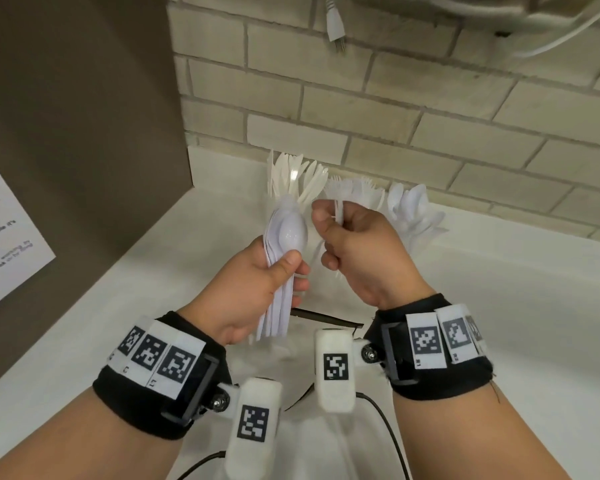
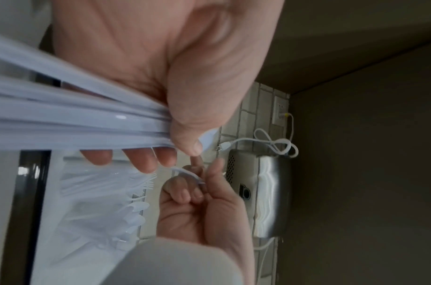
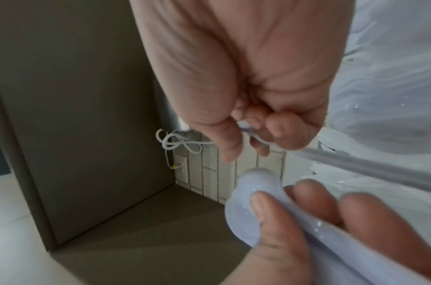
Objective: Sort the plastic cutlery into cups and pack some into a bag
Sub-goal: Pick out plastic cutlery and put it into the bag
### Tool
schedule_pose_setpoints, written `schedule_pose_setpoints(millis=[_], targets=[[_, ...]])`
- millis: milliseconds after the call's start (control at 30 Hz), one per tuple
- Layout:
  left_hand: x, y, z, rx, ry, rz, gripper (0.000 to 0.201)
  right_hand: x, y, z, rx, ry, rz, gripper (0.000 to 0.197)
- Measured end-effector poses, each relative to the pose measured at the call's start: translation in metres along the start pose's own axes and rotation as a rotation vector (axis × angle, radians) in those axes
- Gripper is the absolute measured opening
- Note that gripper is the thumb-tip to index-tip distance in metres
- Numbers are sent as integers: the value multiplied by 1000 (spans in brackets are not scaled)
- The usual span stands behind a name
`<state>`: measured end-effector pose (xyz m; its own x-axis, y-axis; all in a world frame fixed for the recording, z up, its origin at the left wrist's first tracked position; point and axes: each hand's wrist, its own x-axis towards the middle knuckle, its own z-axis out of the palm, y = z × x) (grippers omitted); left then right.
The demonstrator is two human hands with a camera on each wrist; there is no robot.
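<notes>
- Head view: the left hand (image 1: 253,292) is wrapped round a stack of white plastic spoons (image 1: 284,258), thumb pressed on the top bowl, handles fanning down past the palm.
- Right hand (image 1: 357,251) is curled up close beside it, thumb and fingers pinching a thin white plastic piece (image 1: 338,211); too little of it shows to tell fork from knife.
- Behind the hands, three bunches of cutlery stand upright against the brick wall on the white desk (image 1: 499,271): knives (image 1: 291,178) to the left, forks (image 1: 355,190) in the middle, spoons in the right bunch (image 1: 413,213). The cups under them are hidden.
- Left wrist view: spoon handles (image 2: 75,119) run straight through the grip, fingertips (image 2: 141,162) curling beneath; forks and spoons show blurred below.
- Right wrist view: the pinch sits tight, the white piece (image 3: 248,131) caught between thumb and fingers.
- Writing: a paper sheet (image 1: 4,237) on the brown panel at left carries print; only "once" and "while it's" read, the rest is too small.
- Both wristbands (image 1: 153,362) carry square black-and-white markers.
- A white plug (image 1: 336,26) dangles on the wall above.
</notes>
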<state>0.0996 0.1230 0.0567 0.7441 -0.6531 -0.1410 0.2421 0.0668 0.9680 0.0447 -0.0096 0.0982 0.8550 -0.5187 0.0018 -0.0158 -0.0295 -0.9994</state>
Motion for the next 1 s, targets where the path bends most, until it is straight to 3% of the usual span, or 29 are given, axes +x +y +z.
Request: schedule_pose_setpoints(millis=[133,333,433,567,733,833,1000], targets=[[-1,-2,0,221,66,127,14,2,1,0,-246,134,-83,24],[-7,4,1,233,5,188,23,-7,4,18,-224,-141,-35,29],[-12,6,-1,78,-65,106,36,-5,3,16,-200,-108,-26,24],[-14,9,-7,-116,-107,-42,32,-4,6,15,-164,-67,-1,22],[-13,11,-9,-189,-3,-91,30,-7,8,15,-64,-52,49,18],[-12,12,-8,-88,42,-44,26,-11,8,18,-9,-62,77,14],[-14,12,-6,164,1,43,25,-11,11,24,-165,-58,-22,13]])
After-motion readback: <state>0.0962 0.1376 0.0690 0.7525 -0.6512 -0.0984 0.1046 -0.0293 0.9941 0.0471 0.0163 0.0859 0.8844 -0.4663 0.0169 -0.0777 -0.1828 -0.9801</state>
